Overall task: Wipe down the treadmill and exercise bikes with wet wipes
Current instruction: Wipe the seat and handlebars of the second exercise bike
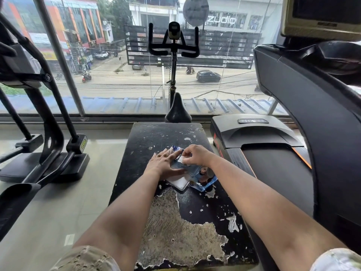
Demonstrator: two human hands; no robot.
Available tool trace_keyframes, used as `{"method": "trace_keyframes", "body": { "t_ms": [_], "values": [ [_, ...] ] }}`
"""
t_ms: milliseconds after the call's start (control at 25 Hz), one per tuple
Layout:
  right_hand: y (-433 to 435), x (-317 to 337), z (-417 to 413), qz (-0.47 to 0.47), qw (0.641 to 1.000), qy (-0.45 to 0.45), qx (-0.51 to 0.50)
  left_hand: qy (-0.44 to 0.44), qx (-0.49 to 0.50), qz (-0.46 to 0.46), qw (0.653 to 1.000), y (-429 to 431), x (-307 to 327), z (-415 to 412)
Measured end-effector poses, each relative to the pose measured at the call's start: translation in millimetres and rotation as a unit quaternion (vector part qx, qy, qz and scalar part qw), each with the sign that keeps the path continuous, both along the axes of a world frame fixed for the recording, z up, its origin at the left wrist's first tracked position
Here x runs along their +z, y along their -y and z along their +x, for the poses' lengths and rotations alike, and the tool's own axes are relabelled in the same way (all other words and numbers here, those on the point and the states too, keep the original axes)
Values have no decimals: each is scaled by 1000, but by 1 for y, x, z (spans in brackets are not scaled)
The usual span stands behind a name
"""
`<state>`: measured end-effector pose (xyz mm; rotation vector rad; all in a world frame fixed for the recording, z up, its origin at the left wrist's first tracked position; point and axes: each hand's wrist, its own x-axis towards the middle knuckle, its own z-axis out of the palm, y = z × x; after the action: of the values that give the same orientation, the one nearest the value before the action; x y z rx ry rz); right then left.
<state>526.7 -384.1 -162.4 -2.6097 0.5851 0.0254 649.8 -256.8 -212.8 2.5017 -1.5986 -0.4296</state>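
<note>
A blue wet wipes pack (197, 177) lies on a worn black bench (175, 212) with peeling cover. My left hand (163, 163) presses flat on the pack's left side, fingers spread. My right hand (195, 154) pinches a white bit, a wipe or the flap, at the pack's top opening (181, 159). An exercise bike (173, 45) stands beyond the bench by the window, its saddle (177, 112) facing me. The treadmill (273, 153) stands to the right, its belt running beside the bench.
An elliptical machine (39, 114) stands at the left on the tiled floor (58, 212). A large glass window (117, 85) runs across the back. The treadmill's upright and console (312, 94) rise close on the right.
</note>
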Motion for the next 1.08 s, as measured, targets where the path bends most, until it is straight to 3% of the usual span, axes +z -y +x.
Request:
{"method": "trace_keyframes", "body": {
  "t_ms": [280, 560, 760, 1080],
  "values": [
    [4, 18, -4, 89, 993, 75, -27, 11, -8, 17, 1000, 0, 4, 0],
    [5, 22, 2, -35, 999, 25, 20, 7, -4, 23, 1000, 0, 8, -3],
    [4, 23, 3, 8, 998, 56, 19, 1, 8, 27, 1000, 0, 9, -7],
    [5, 34, 12, 39, 983, 179, -22, 13, 12, 37, 999, 3, 13, -5]
  ]
}}
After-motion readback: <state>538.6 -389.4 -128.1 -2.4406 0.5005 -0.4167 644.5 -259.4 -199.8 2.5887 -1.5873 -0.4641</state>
